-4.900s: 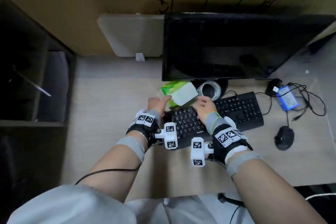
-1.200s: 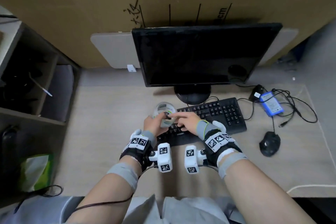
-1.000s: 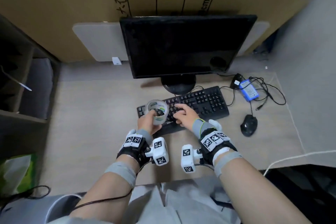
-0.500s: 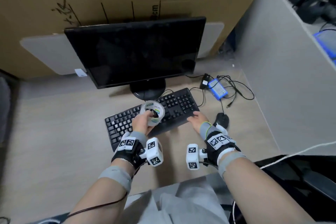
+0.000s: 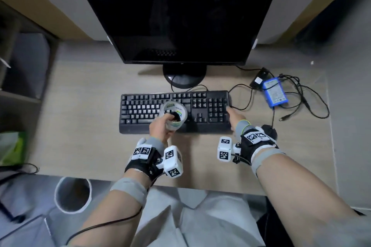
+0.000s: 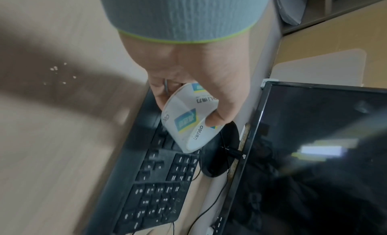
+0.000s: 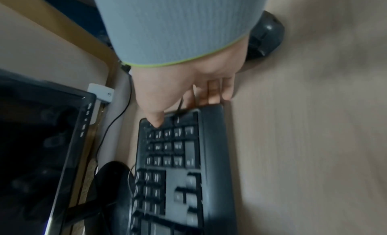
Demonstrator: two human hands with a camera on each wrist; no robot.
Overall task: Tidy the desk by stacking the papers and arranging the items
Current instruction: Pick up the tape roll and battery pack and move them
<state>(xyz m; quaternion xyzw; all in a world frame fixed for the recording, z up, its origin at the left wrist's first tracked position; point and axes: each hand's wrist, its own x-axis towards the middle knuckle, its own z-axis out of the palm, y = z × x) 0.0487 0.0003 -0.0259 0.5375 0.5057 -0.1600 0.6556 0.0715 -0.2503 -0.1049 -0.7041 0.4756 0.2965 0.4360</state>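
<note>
Two hands are in use above the desk [image 5: 84, 110]. My left hand [image 5: 160, 128] holds the roll of tape [image 5: 174, 114] lifted over the middle of the keyboard [image 5: 140, 106]: the thumb [image 6: 217, 116] lies curled against the printed outer band, and the other fingers [image 6: 161, 96] wrap the opposite side, with fingertips reaching into the core. The roll is tilted, its open centre facing up toward the head camera.

My right hand [image 5: 235, 116] grips the right end of the keyboard. The thumb [image 7: 156, 117] presses down on the top corner near the number pad, and the remaining fingers [image 7: 213, 93] are held close together, curled over the end edge at the front corner. The keyboard lies flat on the desk, parallel to the monitor [image 5: 176, 20] and just in front of its round stand.

The mouse [image 7: 266, 35] sits on the desk just behind my right wrist. A blue adapter [image 5: 275, 92] with loose cables lies at the right rear of the desk, well apart from the keyboard.
</note>
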